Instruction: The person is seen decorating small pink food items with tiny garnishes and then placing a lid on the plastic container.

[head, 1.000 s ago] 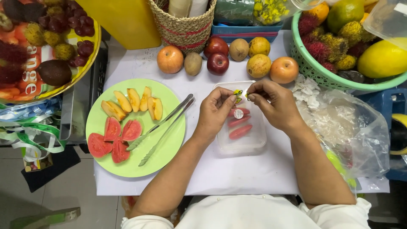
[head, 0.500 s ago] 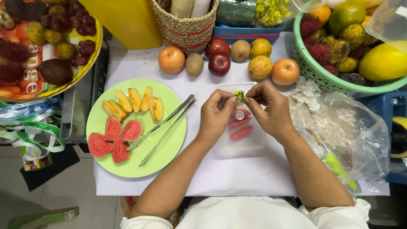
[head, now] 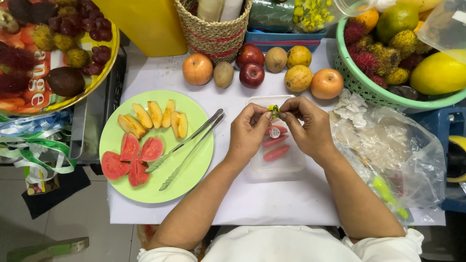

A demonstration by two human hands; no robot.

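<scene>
Green round plate (head: 194, 174) with metal tongs (head: 187, 148) lies beside our left hand (head: 248, 133); both hands pinch a small yellow-green bit (head: 274, 111), right hand (head: 307, 127) close against it.

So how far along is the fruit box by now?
Done: cut fruit on the green plate, and a few red slices in the clear box. In hand: the left hand and right hand pinch a small yellow-green piece above the box. Left: the box looks mostly empty and has no lid.

clear lidded box (head: 286, 165), round white label (head: 274, 132)
</scene>
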